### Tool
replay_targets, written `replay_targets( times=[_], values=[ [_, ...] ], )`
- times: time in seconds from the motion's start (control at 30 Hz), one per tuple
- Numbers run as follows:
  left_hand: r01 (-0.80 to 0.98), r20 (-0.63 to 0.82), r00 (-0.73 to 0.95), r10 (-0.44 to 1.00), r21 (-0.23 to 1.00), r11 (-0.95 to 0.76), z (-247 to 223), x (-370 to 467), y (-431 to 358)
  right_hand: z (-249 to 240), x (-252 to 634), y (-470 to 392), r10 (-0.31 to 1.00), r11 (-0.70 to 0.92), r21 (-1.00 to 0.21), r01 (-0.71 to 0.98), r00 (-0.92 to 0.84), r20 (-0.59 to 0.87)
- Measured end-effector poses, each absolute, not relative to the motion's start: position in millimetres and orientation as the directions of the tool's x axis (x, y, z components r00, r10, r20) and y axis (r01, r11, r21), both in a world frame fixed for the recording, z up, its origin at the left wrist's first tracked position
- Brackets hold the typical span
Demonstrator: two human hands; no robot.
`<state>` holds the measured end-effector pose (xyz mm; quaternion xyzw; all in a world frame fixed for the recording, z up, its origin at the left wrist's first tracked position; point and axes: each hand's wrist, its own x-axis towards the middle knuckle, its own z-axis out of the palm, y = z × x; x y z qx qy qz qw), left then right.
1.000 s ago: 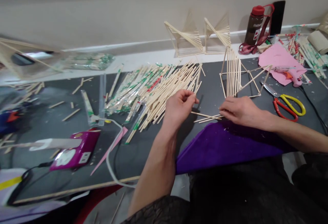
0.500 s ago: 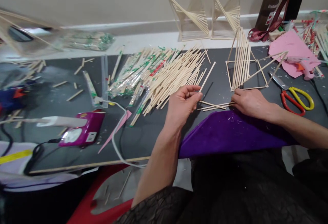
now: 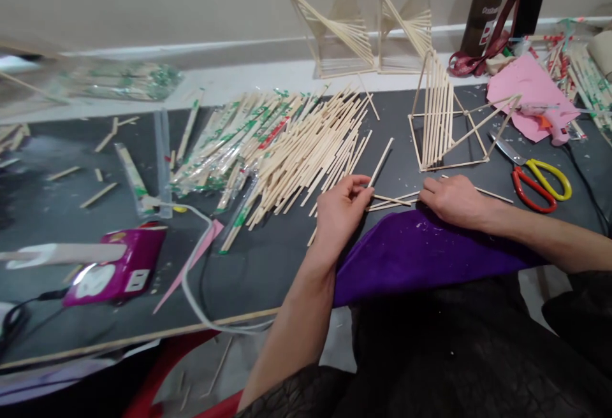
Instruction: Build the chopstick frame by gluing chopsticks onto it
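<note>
Thumb and fingers of my left hand pinch a joined pair of thin sticks; one stick points up and away, the other runs right. My right hand is closed near the ends of thin sticks lying above the purple cloth. Its fingertips are partly hidden, and what they grip is unclear. Another stick shows beyond the right hand. Just behind stands a stick frame with a fan of slats. A pile of loose sticks lies behind my left hand.
Scissors and a pink glue gun lie at the right. Two finished-looking stick frames stand by the wall, left of a bottle. At left are wrapped sticks, a magenta box and a white cable.
The view has shifted, moving most table items leftward in the picture. My left hand still holds the joined sticks, now lower in view. A stick beyond my right hand has come into sight.
</note>
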<state>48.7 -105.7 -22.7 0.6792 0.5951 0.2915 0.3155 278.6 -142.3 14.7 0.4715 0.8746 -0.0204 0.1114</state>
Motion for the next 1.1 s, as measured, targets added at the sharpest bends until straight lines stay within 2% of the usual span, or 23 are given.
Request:
replay_targets(
  times=[0.17,0.3,0.4,0.5,0.57,0.63,0.73,0.9,1.0,1.1],
  values=[
    [0.737,0.085,0.131,0.988,0.658,-0.154,-25,40,-103,23,280,-147,0.847,0.512,0.031,0.858,-0.498,-0.186],
    [0.785,0.351,0.166,0.922,0.519,-0.339,-12,43,-113,40,296,-159,0.885,0.435,-0.006,0.901,-0.428,-0.184],
    [0.722,0.471,0.361,0.805,0.405,-0.561,0,58,-126,48,311,-168,0.895,0.419,-0.059,0.906,-0.423,-0.142],
    [0.646,0.462,0.567,0.682,0.263,-0.716,3,77,-134,48,323,-173,0.895,0.424,-0.126,0.897,-0.436,-0.090],
    [0.647,0.422,0.627,0.655,0.186,-0.739,0,88,-135,46,328,-176,0.901,0.410,-0.166,0.897,-0.426,-0.077],
    [0.651,0.392,0.649,0.652,0.159,-0.743,-5,95,-132,44,333,-178,0.911,0.376,-0.229,0.898,-0.403,-0.085],
    [0.663,0.388,0.608,0.693,0.233,-0.712,-12,97,-126,42,341,-174,0.945,0.256,-0.414,0.874,-0.316,-0.084],
    [0.654,0.370,0.457,0.809,0.477,-0.587,-14,91,-121,23,350,-145,0.996,0.031,-0.710,0.703,-0.083,-0.039],
    [0.627,0.354,0.408,0.841,0.561,-0.540,-14,88,-122,9,343,-123,0.990,-0.124,-0.873,0.472,0.004,-0.139],
    [0.603,0.366,0.393,0.844,0.590,-0.537,-15,87,-124,2,332,-106,0.966,-0.257,-0.947,0.192,0.033,-0.255]
  ],
)
